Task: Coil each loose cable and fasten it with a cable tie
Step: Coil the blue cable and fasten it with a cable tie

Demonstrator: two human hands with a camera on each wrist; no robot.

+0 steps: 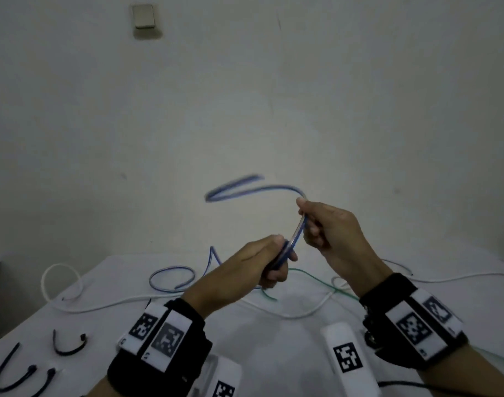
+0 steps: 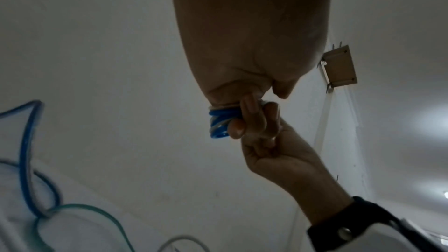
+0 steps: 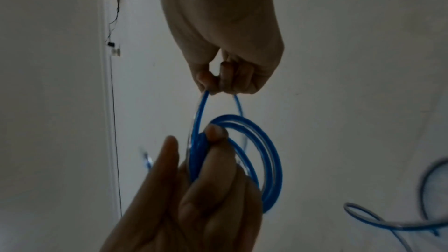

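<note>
1. So: blue cable (image 1: 298, 224) is mid-coil, held up in the air above the table's (image 1: 273, 333) middle, w/ both hands on it.
2. Left hand (image 1: 256, 262) has its fingers curled round the finished loops. In the right wrist view the thumb (image 3: 214, 131) presses the bundle at its left side and three or so rings bulge out to the right.
3. Right hand (image 1: 331, 224) sits just above and right of the left, pinching the free run b/w thumb and fingertips. The other fingers are curled in.
4. Key relation: the strand runs short and steep from the coil up to the right pinch, then arcs away to the left, so its long axis goes lower-left to upper-right. The right hand is nearer the loose length. To me the next loop means bringing that pinch down to the left thumb.
5. Hard to read: the far tail is motion-blurred against the wall. More blue lies looped toward the table's far edge, and I can't tell if it joins.
6. Also there: a green cable (image 1: 316, 282) and a white cable (image 1: 101, 306) sprawl across the table, and black cable ties (image 1: 69, 343) wait near the front-left corner.
</note>
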